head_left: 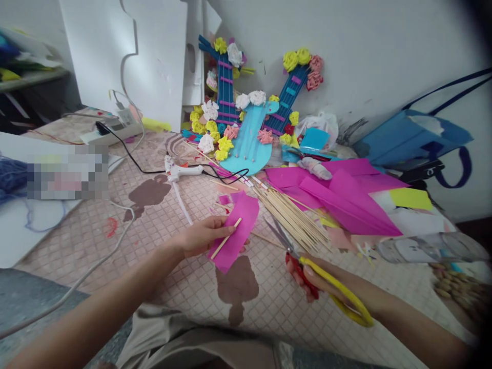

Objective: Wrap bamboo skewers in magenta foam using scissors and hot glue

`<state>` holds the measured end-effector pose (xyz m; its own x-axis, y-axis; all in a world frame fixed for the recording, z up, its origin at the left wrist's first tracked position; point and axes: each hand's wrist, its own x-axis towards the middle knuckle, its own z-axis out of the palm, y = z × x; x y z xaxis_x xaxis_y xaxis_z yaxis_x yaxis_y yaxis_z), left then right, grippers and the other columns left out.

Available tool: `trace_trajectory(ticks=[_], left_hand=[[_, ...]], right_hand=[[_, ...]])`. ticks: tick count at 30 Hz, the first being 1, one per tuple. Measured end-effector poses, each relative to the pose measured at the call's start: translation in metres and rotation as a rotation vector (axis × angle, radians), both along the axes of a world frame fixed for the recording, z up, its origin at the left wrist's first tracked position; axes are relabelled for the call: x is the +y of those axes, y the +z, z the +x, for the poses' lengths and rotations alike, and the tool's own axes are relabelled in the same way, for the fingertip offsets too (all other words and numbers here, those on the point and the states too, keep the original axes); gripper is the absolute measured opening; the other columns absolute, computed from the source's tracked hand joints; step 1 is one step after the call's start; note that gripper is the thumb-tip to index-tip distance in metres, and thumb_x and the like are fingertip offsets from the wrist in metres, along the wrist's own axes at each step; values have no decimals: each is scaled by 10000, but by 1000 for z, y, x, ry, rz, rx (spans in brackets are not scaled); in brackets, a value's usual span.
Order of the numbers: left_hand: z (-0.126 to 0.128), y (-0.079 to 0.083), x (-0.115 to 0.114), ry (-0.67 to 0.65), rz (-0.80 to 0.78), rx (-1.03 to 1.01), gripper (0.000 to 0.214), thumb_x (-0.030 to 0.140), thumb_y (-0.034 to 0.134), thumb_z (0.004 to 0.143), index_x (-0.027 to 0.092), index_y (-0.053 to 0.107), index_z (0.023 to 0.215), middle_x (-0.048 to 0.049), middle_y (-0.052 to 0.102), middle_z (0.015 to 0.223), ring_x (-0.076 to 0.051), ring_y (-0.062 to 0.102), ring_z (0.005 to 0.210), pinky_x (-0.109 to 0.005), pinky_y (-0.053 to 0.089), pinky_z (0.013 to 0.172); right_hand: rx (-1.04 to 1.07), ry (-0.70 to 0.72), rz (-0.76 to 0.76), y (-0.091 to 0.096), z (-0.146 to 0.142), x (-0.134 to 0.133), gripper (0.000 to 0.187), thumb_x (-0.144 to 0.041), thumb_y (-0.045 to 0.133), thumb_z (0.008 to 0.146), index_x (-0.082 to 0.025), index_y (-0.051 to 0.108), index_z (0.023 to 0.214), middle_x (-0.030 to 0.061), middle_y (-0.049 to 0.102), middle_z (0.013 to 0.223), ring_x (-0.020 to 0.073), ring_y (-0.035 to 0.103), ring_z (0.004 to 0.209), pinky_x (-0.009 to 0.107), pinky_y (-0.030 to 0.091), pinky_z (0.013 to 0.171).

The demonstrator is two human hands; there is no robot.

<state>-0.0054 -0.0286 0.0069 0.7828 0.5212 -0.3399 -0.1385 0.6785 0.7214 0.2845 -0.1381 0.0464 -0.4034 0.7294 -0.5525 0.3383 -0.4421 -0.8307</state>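
My left hand pinches a strip of magenta paper with a short wooden stick lying along it under the thumb. In my right hand is a pair of scissors with yellow and red handles, blades apart and pointing up and left. The blade tips lie near a bundle of thin bamboo sticks on the table. Small magenta scraps sit just beyond my left hand.
A white glue gun with a black cord lies behind my left hand. Blue guitar-shaped crafts with paper flowers lean on the wall. Magenta sheets, a clear bottle and a blue bag are at right; a power strip is at left.
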Motion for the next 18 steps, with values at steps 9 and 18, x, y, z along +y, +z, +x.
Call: trace_trajectory(ticks=[9, 18], left_hand=[[-1, 2, -5, -23, -7, -30, 223, 303, 646, 852, 107, 655, 960, -146, 728, 928, -209, 703, 799, -316, 541, 760], [-3, 1, -5, -34, -30, -59, 210, 275, 642, 856, 117, 647, 993, -144, 728, 943, -212, 709, 814, -320, 553, 768]], right_hand=[[-111, 149, -57, 5, -5, 11, 400, -586, 442, 894, -219, 547, 1013, -3, 490, 781, 115, 506, 605, 259, 440, 585], [-141, 225, -40, 6, -2, 24, 427, -581, 408, 913, -200, 549, 1046, -4, 494, 778, 102, 503, 603, 239, 449, 577]])
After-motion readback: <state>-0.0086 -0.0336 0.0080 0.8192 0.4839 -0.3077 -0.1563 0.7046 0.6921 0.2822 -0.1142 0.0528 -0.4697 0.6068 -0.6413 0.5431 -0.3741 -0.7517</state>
